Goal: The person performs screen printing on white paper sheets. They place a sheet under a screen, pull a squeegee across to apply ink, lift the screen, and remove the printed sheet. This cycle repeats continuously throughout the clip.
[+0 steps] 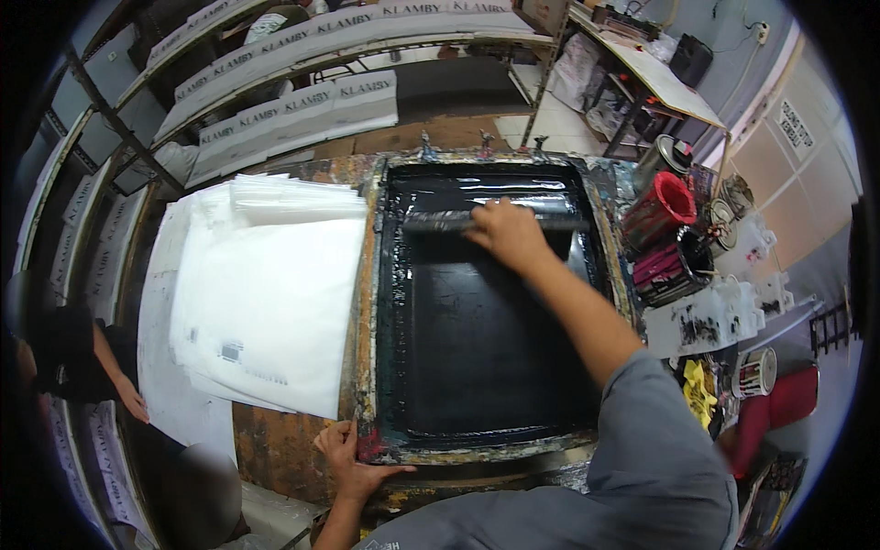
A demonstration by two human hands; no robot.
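My right hand (507, 236) is closed on a long squeegee (435, 221) that lies crosswise near the far end of a screen printing frame (368, 321). Black ink (440, 186) pools glossily beyond the squeegee and along the inner edges. The dark mesh (495, 357) stretches from there toward me. At the frame's near left corner, my left hand (351, 466) rests against the wood, thumb spread along the near edge and a finger along the left side. Whatever lies under the screen is hidden.
A stack of white printed sheets (266, 293) lies left of the frame. Ink-stained cans, including a red one (671, 200), and plastic jugs (706, 316) crowd the right side. Racks (357, 41) stand behind. Another person's arm (115, 371) shows at left.
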